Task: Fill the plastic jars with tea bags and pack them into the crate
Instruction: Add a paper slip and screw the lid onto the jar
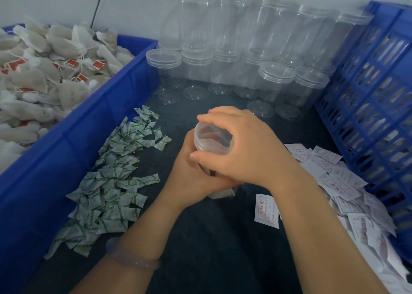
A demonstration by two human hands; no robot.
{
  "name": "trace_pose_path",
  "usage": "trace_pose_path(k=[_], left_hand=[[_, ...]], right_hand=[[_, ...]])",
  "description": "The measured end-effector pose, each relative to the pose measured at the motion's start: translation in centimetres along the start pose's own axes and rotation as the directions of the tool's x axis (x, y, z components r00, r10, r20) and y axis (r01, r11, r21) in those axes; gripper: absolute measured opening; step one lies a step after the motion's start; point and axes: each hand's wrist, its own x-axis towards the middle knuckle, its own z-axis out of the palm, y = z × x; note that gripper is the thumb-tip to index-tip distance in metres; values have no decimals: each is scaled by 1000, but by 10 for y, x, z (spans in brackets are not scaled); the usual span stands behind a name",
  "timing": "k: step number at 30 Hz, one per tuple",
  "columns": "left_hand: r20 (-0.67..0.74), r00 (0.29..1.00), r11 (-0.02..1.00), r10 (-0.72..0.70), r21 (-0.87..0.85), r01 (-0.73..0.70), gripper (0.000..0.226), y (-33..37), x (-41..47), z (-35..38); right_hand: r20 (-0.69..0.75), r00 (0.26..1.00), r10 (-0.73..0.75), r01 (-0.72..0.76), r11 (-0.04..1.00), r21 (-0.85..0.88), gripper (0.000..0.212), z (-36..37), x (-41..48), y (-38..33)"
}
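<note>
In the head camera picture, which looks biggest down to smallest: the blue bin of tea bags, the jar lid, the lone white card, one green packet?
1. Blue bin, by far the largest.
2. Jar lid and white card: they look about alike, and the lid is partly covered, so I won't rank them.
3. Green packet, smallest.

A lidded, filled clear plastic jar (213,141) is held upright at centre. Empty lidded jars (276,77) are stacked in two tiers behind it. White tea bags (44,71) are heaped at left; a blue slatted crate (367,93) is stood at right.
</note>
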Motion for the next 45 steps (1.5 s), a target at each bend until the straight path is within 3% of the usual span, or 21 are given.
trace_pose_path(k=[6,10,15,21,26,33,39,45], left_hand=[[-54,998,999,-9,-33,7,85,-1,3,3],[-67,998,999,8,-48,-11,77,1,2,5],[-77,997,1000,20,-13,-21,82,1,2,4],[-55,998,999,9,-45,-11,90,1,-1,2],[-88,996,996,32,-77,-39,83,0,-1,9],[-119,992,995,50,-82,-60,76,-1,0,10],[-144,988,998,48,-33,-54,82,-2,0,12],[-180,983,989,35,-138,-61,71,0,0,22]], right_hand=[[-180,983,43,-35,998,50,52,13,1,-4],[-242,968,71,-53,995,80,56,17,1,-6],[-193,980,51,-44,998,40,52,14,1,-6],[-43,999,5,-6,1000,-25,73,5,0,-2],[-138,989,48,-47,999,14,60,10,1,-1],[-220,971,94,-87,995,42,57,17,1,-4],[-173,982,69,-68,998,11,57,14,3,-1],[-182,976,121,-109,991,75,52,11,5,-1]])
